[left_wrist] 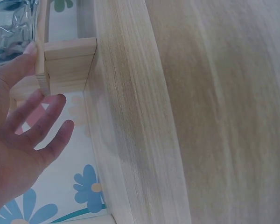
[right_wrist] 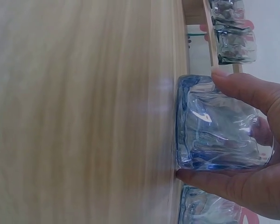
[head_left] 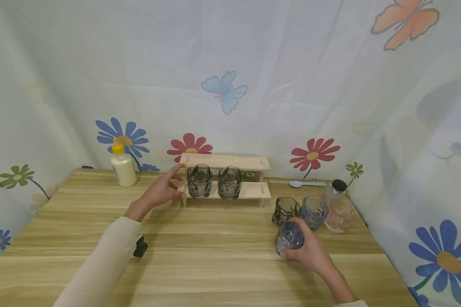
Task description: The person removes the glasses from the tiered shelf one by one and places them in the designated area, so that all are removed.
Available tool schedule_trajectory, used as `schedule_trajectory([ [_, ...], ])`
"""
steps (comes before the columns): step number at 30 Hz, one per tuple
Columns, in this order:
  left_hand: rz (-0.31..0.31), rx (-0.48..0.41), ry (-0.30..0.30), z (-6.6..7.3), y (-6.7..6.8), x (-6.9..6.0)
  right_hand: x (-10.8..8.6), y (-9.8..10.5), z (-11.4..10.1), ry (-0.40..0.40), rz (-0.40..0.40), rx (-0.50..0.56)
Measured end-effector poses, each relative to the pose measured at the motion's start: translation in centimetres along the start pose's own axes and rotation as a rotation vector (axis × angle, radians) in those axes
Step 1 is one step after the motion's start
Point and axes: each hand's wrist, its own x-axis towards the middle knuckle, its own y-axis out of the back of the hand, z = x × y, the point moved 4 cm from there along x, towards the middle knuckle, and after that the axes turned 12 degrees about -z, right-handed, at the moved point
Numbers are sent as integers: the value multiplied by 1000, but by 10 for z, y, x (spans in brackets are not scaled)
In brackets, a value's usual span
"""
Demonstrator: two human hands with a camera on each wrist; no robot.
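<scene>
My right hand (head_left: 309, 249) grips a blue-tinted glass (right_wrist: 219, 126) around its sides, thumb on one side and fingers on the other. In the head view, that glass is just in front of a dark grey glass (head_left: 286, 211) and another blue glass (head_left: 314, 213). At the left end of a two-tier wooden rack (head_left: 253, 190), my left hand (head_left: 161, 189) has its fingers spread, the thumb touching the lower shelf's edge. Two smoky grey glasses, a left one (head_left: 199, 182) and a right one (head_left: 229, 183), stand on that lower shelf.
A pink glass (head_left: 339, 216) and a black-lidded jar (head_left: 335, 192) stand at the right, with a light blue spoon (head_left: 306, 184) behind. A yellow-capped bottle (head_left: 124, 168) is at the back left. Printed curtains (head_left: 157, 64) enclose the wooden table (head_left: 199, 264).
</scene>
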Motion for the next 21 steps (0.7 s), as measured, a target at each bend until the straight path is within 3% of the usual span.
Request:
schedule_trajectory([
  [11, -9, -10, -6, 3, 1, 0, -2, 4, -1, -6, -50, -5],
  [17, -12, -10, -5, 1, 2, 2, -3, 20, -11, 12, -113, -5],
  [21, -14, -12, -3, 2, 0, 1, -5, 35, -25, 72, -74, -58],
])
